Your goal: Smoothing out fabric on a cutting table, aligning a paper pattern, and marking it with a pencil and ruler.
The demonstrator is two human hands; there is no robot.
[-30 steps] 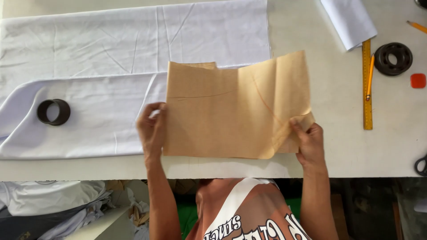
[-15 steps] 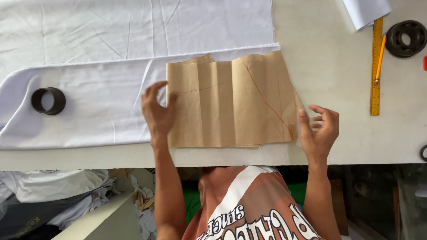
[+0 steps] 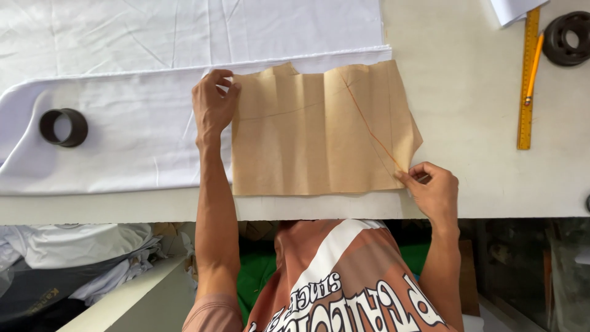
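Note:
A tan paper pattern piece (image 3: 313,135) with fold creases and an orange diagonal line lies flat on white fabric (image 3: 135,117) spread over the pale table (image 3: 479,178). My left hand (image 3: 213,104) pinches the pattern's upper left corner. My right hand (image 3: 433,187) pinches its lower right edge near the table's front.
A dark ring-shaped weight (image 3: 63,127) sits on the fabric at the left. A yellow ruler (image 3: 527,80) with an orange pencil (image 3: 534,58) on it lies at the right, beside another dark ring weight (image 3: 568,38). Bundled white cloth (image 3: 80,252) lies below the table edge.
The pattern piece was held up at its lower corners, then laid flat on the fabric. My left hand moved up to its top left corner; my right hand shifted to its lower right edge.

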